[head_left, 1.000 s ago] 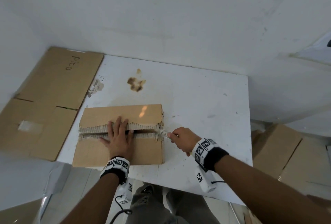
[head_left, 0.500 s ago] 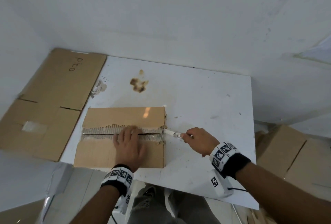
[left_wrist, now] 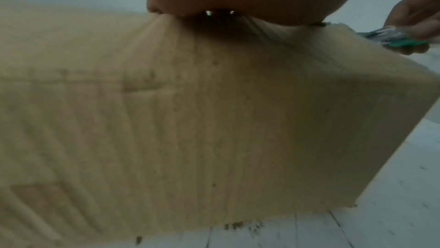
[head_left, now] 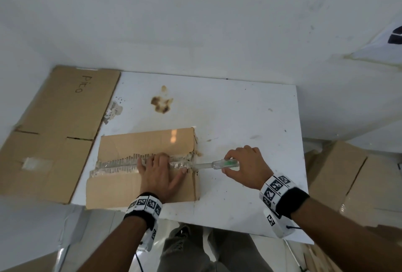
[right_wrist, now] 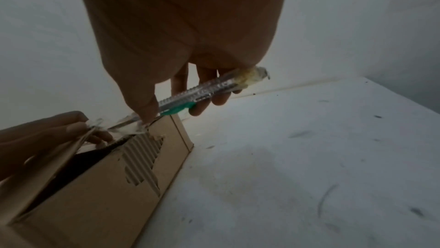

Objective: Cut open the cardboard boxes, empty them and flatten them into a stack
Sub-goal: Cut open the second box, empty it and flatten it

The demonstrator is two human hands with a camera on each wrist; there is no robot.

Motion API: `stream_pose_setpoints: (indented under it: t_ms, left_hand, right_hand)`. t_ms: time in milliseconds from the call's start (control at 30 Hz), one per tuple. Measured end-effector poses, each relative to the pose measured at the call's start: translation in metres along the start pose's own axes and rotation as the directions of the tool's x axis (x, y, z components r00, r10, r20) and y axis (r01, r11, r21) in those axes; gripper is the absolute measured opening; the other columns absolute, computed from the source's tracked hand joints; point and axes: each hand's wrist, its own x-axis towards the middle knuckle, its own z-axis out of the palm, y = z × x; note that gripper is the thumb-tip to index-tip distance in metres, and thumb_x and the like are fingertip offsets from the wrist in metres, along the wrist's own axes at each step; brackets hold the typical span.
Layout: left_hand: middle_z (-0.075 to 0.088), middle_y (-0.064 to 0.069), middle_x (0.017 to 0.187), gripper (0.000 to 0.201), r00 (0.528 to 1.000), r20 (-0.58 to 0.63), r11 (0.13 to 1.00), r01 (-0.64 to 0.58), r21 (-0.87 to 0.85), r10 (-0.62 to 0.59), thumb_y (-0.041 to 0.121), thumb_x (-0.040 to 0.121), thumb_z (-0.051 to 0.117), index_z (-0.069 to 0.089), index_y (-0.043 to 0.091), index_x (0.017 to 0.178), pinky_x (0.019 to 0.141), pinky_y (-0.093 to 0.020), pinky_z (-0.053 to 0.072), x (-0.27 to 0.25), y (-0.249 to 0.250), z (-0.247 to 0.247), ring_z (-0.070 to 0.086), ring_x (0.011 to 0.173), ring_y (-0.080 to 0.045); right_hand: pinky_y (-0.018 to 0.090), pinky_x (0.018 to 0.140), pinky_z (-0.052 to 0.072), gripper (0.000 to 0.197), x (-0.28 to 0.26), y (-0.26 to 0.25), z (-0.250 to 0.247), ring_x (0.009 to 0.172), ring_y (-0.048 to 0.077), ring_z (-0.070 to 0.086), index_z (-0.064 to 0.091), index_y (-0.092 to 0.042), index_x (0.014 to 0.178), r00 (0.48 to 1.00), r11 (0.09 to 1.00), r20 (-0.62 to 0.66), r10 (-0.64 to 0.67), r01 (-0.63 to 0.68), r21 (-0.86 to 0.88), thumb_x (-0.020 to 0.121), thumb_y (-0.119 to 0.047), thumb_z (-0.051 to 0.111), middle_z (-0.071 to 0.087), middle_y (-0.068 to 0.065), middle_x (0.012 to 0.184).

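Observation:
A brown cardboard box point(head_left: 130, 186) lies on the white table point(head_left: 239, 119), its top seam ragged with clear tape along the middle. My left hand point(head_left: 161, 173) presses flat on the box top near the seam, fingers spread. My right hand point(head_left: 243, 165) grips a clear utility knife with a green slider point(head_left: 224, 164), just right of the box; the blade end reaches the seam at the box's right edge. In the right wrist view the knife point(right_wrist: 200, 92) points at the torn corner of the box point(right_wrist: 107, 186). The left wrist view shows mostly the box top point(left_wrist: 190, 120).
A flattened cardboard sheet point(head_left: 54, 132) lies to the left, overhanging the table's left edge. More cardboard boxes point(head_left: 348, 180) sit on the floor at the right. A brown stain point(head_left: 162, 103) marks the table behind the box. White walls stand close behind.
My right hand has pulled the knife rightward out of the seam, past the box's right edge. My left hand has shifted right along the seam.

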Motion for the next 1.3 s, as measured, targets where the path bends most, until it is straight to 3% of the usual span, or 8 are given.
stream_pose_setpoints:
  t_ms: [133, 333, 467, 667, 867, 1067, 1167, 1300]
  left_hand:
    - [0.060, 0.001, 0.107, 0.071, 1.000, -0.017, 0.998, -0.026, -0.062, 0.025, 0.086, 0.085, 0.030, 0.052, 0.021, 0.101, 0.114, -0.064, 0.021, -0.003, -0.003, -0.013, 0.056, 0.108, -0.027]
    - [0.057, 0.004, 0.121, 0.105, 0.992, 0.123, 1.000, 0.009, 0.005, -0.009, 0.106, 0.048, 0.046, 0.051, 0.021, 0.110, 0.121, -0.063, 0.008, -0.005, -0.005, -0.035, 0.049, 0.126, -0.023]
    - [0.058, 0.005, 0.124, 0.113, 0.990, 0.133, 0.999, 0.038, 0.017, -0.040, 0.108, 0.045, 0.044, 0.052, 0.022, 0.117, 0.122, -0.061, 0.006, 0.000, -0.007, -0.046, 0.047, 0.129, -0.022]
    - [0.061, 0.004, 0.122, 0.112, 0.992, 0.120, 0.999, 0.029, 0.035, -0.033, 0.106, 0.045, 0.044, 0.056, 0.021, 0.117, 0.120, -0.066, 0.007, -0.002, 0.002, -0.034, 0.050, 0.129, -0.024]
    - [0.062, 0.005, 0.116, 0.109, 1.000, -0.003, 1.000, 0.026, -0.006, -0.026, 0.104, 0.049, 0.046, 0.058, 0.020, 0.117, 0.120, -0.064, 0.006, -0.001, -0.003, -0.045, 0.051, 0.125, -0.023]
    - [0.059, 0.009, 0.105, 0.067, 0.986, -0.141, 0.996, -0.091, 0.016, 0.093, 0.078, 0.069, 0.071, 0.053, 0.022, 0.102, 0.112, -0.060, 0.024, -0.006, 0.004, -0.061, 0.055, 0.101, -0.016]
    - [0.063, 0.012, 0.100, 0.030, 0.964, -0.190, 0.981, -0.192, -0.002, 0.188, 0.053, 0.086, 0.064, 0.056, 0.026, 0.099, 0.097, -0.045, 0.036, -0.031, 0.011, -0.072, 0.058, 0.093, -0.013]
    - [0.061, 0.021, 0.113, 0.019, 0.966, 0.081, 0.963, -0.236, -0.130, 0.247, 0.056, 0.095, 0.052, 0.060, 0.039, 0.097, 0.092, -0.036, 0.047, -0.081, 0.004, -0.081, 0.055, 0.107, 0.000]
  right_hand:
    - [0.036, 0.091, 0.036, 0.032, 0.004, -0.014, 0.001, 0.091, 0.014, 0.053, 0.063, -0.033, 0.105, 0.996, 0.996, -0.076, -0.038, 0.044, 0.076, 0.088, -0.060, 0.058, 0.062, -0.013, 0.092]
    - [0.035, 0.087, 0.041, 0.032, 0.013, -0.034, 0.002, 0.086, 0.012, 0.056, 0.063, -0.034, 0.101, 0.992, 0.989, -0.073, -0.100, 0.107, 0.103, 0.088, -0.062, 0.055, 0.063, -0.013, 0.087]
    - [0.029, 0.057, 0.047, 0.032, 0.004, -0.031, -0.017, 0.058, 0.009, 0.055, 0.059, -0.028, 0.090, 0.994, 0.967, -0.098, -0.050, 0.072, 0.244, 0.098, -0.057, 0.046, 0.060, -0.007, 0.065]
    - [0.028, 0.050, 0.037, 0.041, 0.021, -0.076, -0.018, 0.058, 0.018, 0.056, 0.053, -0.023, 0.078, 0.992, 0.994, 0.069, -0.102, 0.104, -0.029, 0.103, -0.052, 0.039, 0.052, -0.006, 0.065]
    - [0.026, 0.052, 0.040, 0.048, 0.017, -0.041, -0.027, 0.061, 0.017, 0.059, 0.059, -0.022, 0.077, 0.973, 0.984, 0.223, -0.057, 0.093, -0.155, 0.100, -0.061, 0.040, 0.060, -0.005, 0.070]
    - [0.030, 0.050, 0.037, 0.036, 0.005, -0.030, -0.008, 0.057, 0.018, 0.054, 0.057, -0.021, 0.092, 0.996, 0.981, 0.024, 0.089, -0.092, 0.170, 0.104, -0.050, 0.038, 0.058, -0.004, 0.069]
    - [0.033, 0.060, 0.044, 0.025, 0.010, -0.020, 0.022, 0.067, 0.022, 0.058, 0.050, -0.017, 0.127, 0.981, 0.930, 0.100, 0.167, -0.190, 0.315, 0.106, -0.025, 0.042, 0.065, 0.006, 0.086]
    - [0.036, 0.087, 0.046, 0.069, 0.015, -0.004, 0.057, 0.106, 0.030, 0.057, 0.013, -0.019, 0.159, 0.921, 0.907, 0.281, 0.270, -0.342, 0.247, 0.099, -0.010, 0.046, 0.052, 0.019, 0.124]
